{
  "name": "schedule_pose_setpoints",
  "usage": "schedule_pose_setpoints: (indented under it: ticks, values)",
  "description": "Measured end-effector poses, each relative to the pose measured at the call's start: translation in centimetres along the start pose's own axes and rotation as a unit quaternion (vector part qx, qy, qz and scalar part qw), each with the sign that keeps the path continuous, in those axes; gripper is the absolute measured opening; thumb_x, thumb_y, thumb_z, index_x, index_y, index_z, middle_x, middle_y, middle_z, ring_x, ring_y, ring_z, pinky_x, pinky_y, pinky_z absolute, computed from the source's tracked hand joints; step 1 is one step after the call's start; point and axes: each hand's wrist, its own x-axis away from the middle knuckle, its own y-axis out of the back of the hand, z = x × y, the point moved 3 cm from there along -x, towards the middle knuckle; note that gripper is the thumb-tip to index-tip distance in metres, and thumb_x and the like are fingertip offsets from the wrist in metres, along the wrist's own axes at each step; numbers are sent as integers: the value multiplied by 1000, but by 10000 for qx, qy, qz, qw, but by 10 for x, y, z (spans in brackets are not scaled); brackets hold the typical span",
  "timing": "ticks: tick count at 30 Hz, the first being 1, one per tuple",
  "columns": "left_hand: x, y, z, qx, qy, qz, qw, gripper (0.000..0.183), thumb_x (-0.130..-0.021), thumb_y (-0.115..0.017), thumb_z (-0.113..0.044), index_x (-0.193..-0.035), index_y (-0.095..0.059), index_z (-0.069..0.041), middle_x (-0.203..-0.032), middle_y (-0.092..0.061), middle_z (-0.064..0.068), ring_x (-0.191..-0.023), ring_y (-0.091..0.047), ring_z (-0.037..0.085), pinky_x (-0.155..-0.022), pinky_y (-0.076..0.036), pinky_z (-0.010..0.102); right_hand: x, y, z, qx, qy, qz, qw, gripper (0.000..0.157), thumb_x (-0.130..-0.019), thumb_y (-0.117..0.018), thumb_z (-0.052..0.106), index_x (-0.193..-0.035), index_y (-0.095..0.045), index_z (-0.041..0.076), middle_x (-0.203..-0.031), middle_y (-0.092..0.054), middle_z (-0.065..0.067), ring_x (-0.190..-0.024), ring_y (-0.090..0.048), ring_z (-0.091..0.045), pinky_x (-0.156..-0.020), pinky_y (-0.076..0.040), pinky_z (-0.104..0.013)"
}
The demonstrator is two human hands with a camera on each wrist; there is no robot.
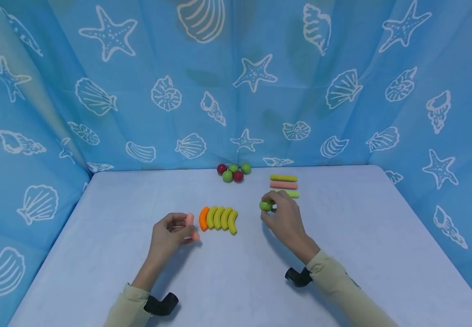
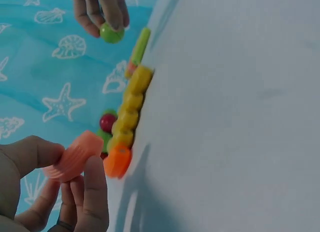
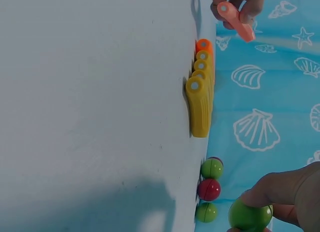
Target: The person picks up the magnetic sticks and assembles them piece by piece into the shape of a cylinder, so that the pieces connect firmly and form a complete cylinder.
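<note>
Two pieces are off the tabletop (image 1: 117, 204) at once, so each calls for its own steady, light grip. The left hand (image 1: 168, 234) pinches a pink curved piece (image 1: 190, 222) between thumb and fingers; the right hand (image 1: 282, 215) holds a green ball (image 1: 265, 206) in its fingertips, and the hands are well apart. For the curved piece, a grip on its flanks that leaves the ends uncovered should work best, with its bend turned to suit the neighbouring orange curved piece (image 1: 204, 219). Pale round insets show in the ends and may be magnets, so I would bring it near slowly, lest the four yellow banana-shaped pieces (image 1: 225, 218) be nudged out of line. The ball looks smooth and likely to roll if dropped; a low, gentle release would suit it. As for place, the pink piece is just left of the orange one, apart from it, around the middle of the surface. The green ball is right of the row, somewhat closer to the back edge, near three sticks (image 1: 283, 185); five red and green balls (image 1: 228, 176) lie at that edge, between the hands from left to right.
</note>
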Motion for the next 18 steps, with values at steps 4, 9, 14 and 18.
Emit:
schedule_pose_setpoints:
  ticks: [4, 9, 14, 18]
  values:
    - [7, -5, 4, 416, 204, 126, 9988, 34, -87, -74, -6, -118, -60, -5, -111, -59, 16, -86, -66, 26, -73, -60, 37, 7, 6, -1, -285, 32, 42, 9996, 27, -79, -78, -2, -102, -69, 7, -98, -63, -4, -91, -61, -20, -75, -59, -37]
    - [18, -12, 6, 884, 484, 156, 9948, 35, -87, -72, -4, -120, -59, -5, -112, -60, 16, -89, -65, 25, -75, -60, 38, 16, 11, -1, -570, -70, 164, 9982, 26, -80, -79, -1, -103, -69, 7, -100, -63, -4, -94, -63, -20, -75, -60, -36]
    - [29, -20, 6, 1613, 634, 198, 9847, 37, -89, -71, -4, -123, -57, -3, -107, -62, 16, -89, -68, 26, -78, -59, 40, 29, 14, 1, -896, -318, 329, 9949, 28, -80, -80, 0, -104, -69, 8, -102, -64, -2, -95, -63, -18, -76, -59, -33]
    - [37, -27, 4, 1950, 609, 251, 9786, 38, -89, -70, -3, -125, -55, -3, -106, -62, 15, -88, -69, 29, -79, -59, 41, 41, 16, 5, -1176, -370, 392, 9916, 30, -79, -81, -2, -105, -69, 9, -103, -65, -2, -97, -64, -18, -75, -59, -31]
